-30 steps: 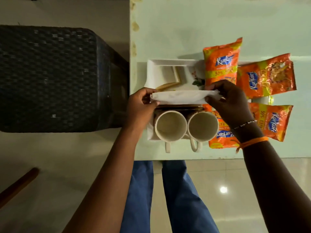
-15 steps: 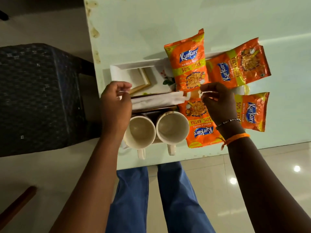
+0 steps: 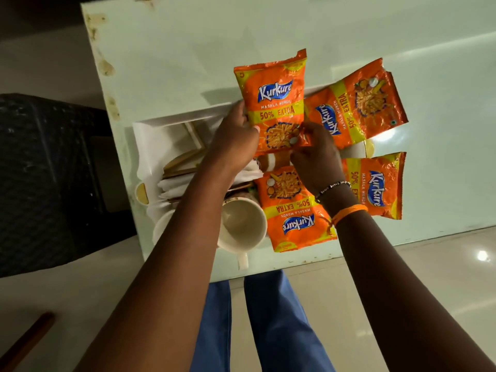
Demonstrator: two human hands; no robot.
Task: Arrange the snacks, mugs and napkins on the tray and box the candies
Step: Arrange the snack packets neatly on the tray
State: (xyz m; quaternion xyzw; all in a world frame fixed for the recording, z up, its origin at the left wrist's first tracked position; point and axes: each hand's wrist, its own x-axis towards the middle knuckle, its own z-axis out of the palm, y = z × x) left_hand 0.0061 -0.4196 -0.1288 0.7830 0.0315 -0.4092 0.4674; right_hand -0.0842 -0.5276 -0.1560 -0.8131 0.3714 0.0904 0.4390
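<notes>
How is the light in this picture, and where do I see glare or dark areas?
Head view: dim, greenish light; bright glare spots on the glossy floor at right and a sheen on the far-right snack packet; the woven chair at left is almost black; the upright packet casts a soft shadow on the table; the wide lens bends the table edges.
</notes>
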